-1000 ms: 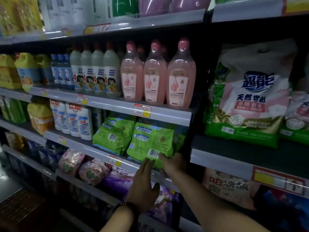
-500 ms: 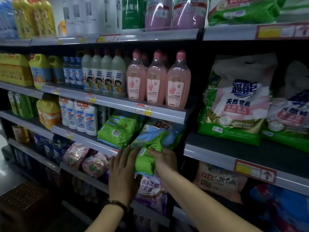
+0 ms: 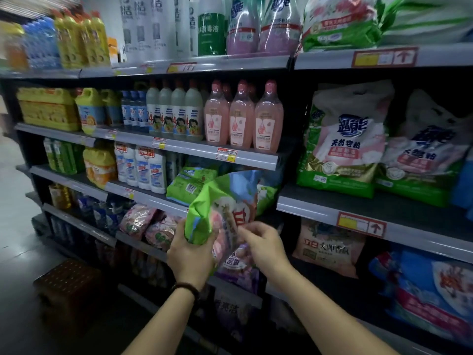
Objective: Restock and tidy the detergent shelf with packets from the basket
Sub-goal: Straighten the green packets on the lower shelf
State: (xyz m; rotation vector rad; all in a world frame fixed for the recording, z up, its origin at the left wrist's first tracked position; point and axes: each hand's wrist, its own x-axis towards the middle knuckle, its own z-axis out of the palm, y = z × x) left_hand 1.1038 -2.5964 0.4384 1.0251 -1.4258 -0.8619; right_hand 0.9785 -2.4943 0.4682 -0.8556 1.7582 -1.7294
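Observation:
A green detergent packet [image 3: 217,208] with a blue and pink front is held out in front of the shelf [image 3: 153,199], tilted, its top end still near the shelf opening. My left hand [image 3: 190,254] grips its lower end from below. My right hand [image 3: 261,243] pinches its right edge. Another green packet [image 3: 188,185] lies on the shelf just to the left. More green packet shows behind, at the right of the same shelf bay.
Pink bottles [image 3: 242,119] stand on the shelf above. Large green-and-pink powder bags [image 3: 343,142] fill the right bay. Pink and purple packets [image 3: 143,221] lie on the shelf below. A brown basket [image 3: 69,285] sits on the floor at lower left.
The green packet has come off the shelf toward me and turned its front face up. Both hands moved down and back with it, and now hold it clear of the shelf edge.

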